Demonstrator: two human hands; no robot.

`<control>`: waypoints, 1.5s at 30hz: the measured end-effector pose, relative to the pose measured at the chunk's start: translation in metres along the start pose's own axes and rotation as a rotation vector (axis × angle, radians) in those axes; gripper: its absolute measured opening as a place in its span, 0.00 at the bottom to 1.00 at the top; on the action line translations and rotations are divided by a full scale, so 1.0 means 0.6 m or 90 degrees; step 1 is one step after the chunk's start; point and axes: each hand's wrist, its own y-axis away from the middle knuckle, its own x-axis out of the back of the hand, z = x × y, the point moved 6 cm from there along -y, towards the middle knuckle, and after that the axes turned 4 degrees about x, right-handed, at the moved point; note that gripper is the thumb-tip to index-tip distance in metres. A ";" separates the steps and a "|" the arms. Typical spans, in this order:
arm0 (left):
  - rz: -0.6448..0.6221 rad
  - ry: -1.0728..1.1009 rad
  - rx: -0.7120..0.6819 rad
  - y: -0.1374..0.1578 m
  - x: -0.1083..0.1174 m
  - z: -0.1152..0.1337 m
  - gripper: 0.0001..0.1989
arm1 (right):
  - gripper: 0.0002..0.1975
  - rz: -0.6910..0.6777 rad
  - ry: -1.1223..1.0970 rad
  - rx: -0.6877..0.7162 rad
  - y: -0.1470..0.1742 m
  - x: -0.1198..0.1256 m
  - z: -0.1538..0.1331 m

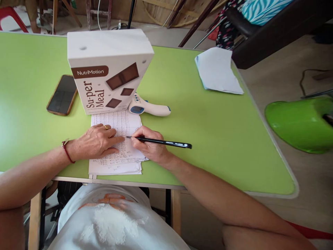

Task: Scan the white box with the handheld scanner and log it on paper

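Seemingly a home or small informal workroom, which one unclear: beyond the table (pixel 208 149) are wooden legs (pixel 109 14) and a red seat (pixel 10 12), past its far right corner striped cloth (pixel 265 11), to its right a green plastic item (pixel 299 125)

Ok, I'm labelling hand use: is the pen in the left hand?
No, the right hand holds the pen, while the left hand lies on the written-on paper.

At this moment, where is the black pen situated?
Near the middle of the head view, the black pen is in the right hand, its tip over the handwritten sheet, close to the index finger of the left hand.
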 end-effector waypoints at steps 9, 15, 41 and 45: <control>0.013 0.005 -0.003 0.001 0.001 0.001 0.24 | 0.06 0.011 0.008 0.027 -0.003 0.002 -0.010; 0.005 0.003 -0.001 -0.001 0.001 0.000 0.24 | 0.06 0.005 0.008 0.020 -0.002 0.002 -0.008; 0.011 0.011 -0.006 0.001 0.003 -0.001 0.25 | 0.07 0.024 0.029 0.046 -0.004 0.004 -0.008; 0.018 0.016 -0.010 0.000 0.002 0.000 0.25 | 0.07 0.024 0.034 0.053 -0.003 0.006 -0.007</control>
